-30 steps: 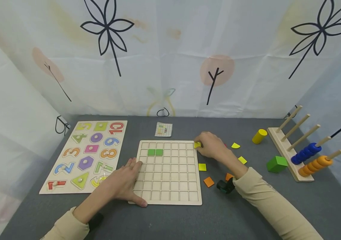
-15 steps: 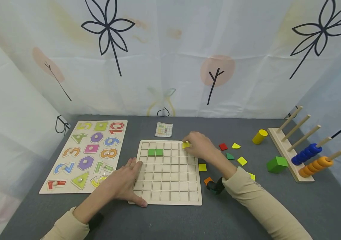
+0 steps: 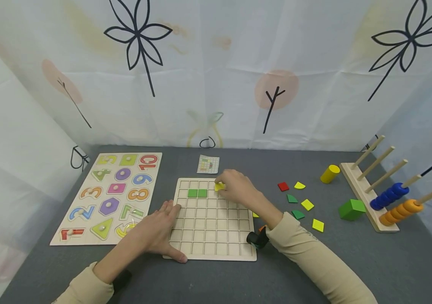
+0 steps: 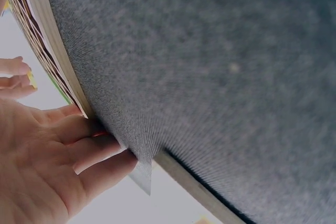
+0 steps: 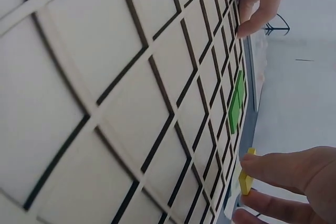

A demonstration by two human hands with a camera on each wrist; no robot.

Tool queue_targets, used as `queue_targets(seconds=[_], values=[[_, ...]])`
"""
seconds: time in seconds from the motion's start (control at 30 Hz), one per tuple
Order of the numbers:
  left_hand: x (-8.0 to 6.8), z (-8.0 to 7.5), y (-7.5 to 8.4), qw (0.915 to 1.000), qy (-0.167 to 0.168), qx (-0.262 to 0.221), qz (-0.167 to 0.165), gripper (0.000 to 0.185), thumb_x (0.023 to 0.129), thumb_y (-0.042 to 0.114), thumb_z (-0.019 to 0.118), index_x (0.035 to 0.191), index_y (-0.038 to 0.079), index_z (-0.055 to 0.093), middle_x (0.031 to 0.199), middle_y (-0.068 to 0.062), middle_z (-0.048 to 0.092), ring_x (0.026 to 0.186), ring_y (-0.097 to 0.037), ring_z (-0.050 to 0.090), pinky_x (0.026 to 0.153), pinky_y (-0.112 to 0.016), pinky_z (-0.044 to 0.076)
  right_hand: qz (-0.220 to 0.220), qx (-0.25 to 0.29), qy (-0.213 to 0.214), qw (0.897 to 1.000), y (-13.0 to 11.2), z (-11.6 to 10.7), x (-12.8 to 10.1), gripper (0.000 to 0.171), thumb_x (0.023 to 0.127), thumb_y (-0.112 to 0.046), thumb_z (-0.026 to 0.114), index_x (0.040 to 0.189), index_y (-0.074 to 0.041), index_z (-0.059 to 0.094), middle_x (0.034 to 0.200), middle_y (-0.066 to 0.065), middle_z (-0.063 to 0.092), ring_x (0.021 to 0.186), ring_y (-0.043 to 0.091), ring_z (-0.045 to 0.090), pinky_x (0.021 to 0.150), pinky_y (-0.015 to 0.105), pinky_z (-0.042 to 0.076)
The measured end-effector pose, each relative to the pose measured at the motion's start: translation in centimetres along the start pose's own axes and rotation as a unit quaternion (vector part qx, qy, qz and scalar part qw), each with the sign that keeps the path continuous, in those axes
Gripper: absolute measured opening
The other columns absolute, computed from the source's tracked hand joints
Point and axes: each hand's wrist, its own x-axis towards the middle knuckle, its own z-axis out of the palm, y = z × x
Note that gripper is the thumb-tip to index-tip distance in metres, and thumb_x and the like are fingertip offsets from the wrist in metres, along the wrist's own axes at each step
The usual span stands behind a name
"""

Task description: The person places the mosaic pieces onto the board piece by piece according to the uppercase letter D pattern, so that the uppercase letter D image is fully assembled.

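A pale wooden grid board (image 3: 211, 226) lies flat on the dark table. Two green square tiles (image 3: 197, 193) sit side by side in its second row from the back. Between thumb and fingers, my right hand (image 3: 236, 187) pinches a yellow tile (image 3: 219, 186) over the back rows, right of the green pair. The right wrist view shows this tile (image 5: 246, 174) on edge, just above the grid. My left hand (image 3: 155, 230) rests along the board's left side, fingers extended against the edge and thumb at the front left corner. Its fingers (image 4: 107, 174) touch the edge in the left wrist view.
Loose red (image 3: 283, 186), green (image 3: 292, 198) and yellow tiles (image 3: 318, 225) lie right of the board. Farther right are a yellow cylinder (image 3: 330, 174), a green cube (image 3: 351, 209) and a bead rack (image 3: 369, 196). A number puzzle (image 3: 111, 198) lies left; a printed card (image 3: 207, 164) lies behind.
My right hand has carried the yellow tile leftward from the board's back right corner to near the green tiles. Several loose tiles have come into view behind it. The left hand has stayed put.
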Motion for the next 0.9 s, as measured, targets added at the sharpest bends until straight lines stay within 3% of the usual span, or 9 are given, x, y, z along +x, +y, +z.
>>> queue_targets(seconds=[0.27,0.9], values=[[0.0,0.0,0.0,1.0000,-0.001,0.001,-0.004,0.140,0.053,0.080,0.083,0.150,-0.009,0.037,0.153,-0.042,0.038,0.145,-0.054,0.039,0.111,-0.063,0.044,-0.012,0.027,-0.004,1.000,-0.8,0.9,0.7,0.027,0.092,-0.002,0.071,0.118,-0.003,0.076,0.122,0.015,0.073,0.115,0.033,0.068,0.092,0.046,0.059],[0.0,0.2,-0.1,1.0000,-0.002,-0.002,-0.003,0.141,0.053,0.081,0.083,0.149,-0.010,0.037,0.154,-0.042,0.037,0.145,-0.055,0.039,0.111,-0.064,0.044,-0.015,0.018,-0.012,1.000,-1.0,1.9,0.9,0.027,0.089,-0.004,0.075,0.117,-0.005,0.077,0.117,0.013,0.076,0.101,0.028,0.073,0.075,0.037,0.058]])
